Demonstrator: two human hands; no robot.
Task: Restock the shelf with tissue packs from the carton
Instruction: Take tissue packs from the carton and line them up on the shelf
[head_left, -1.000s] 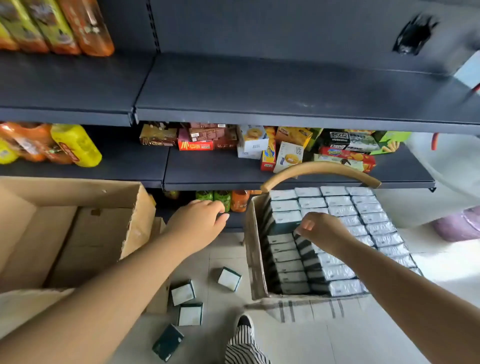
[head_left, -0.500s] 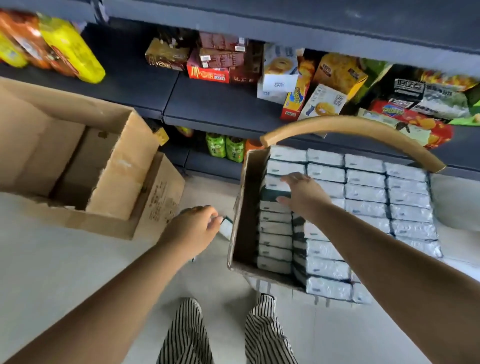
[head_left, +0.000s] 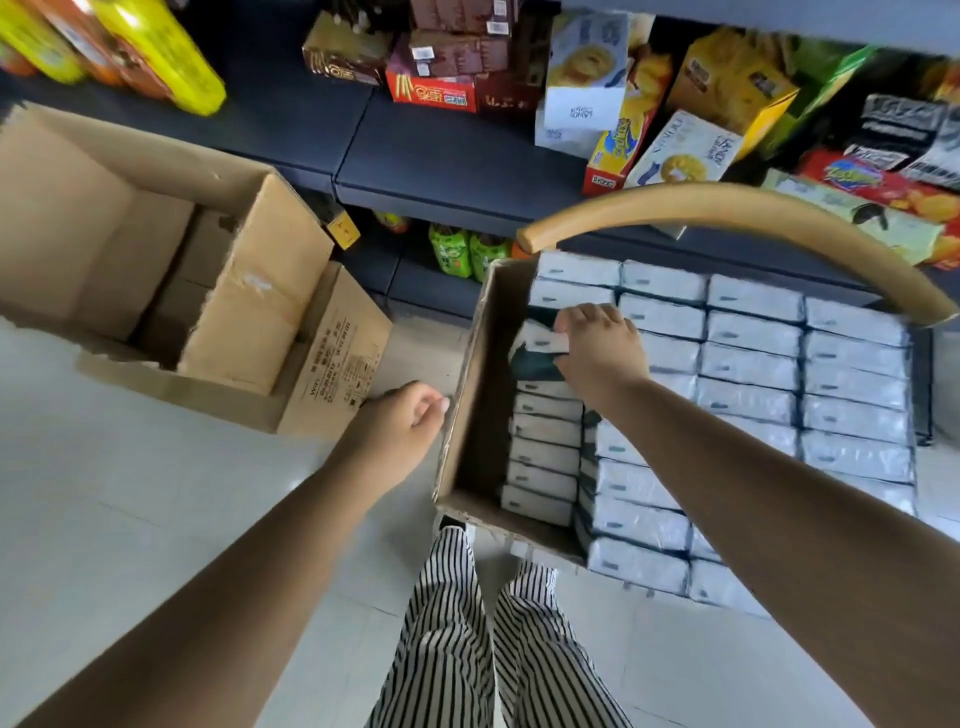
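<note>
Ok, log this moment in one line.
right hand: grips tissue pack in carton | left hand: beside carton wall, grip unclear
</note>
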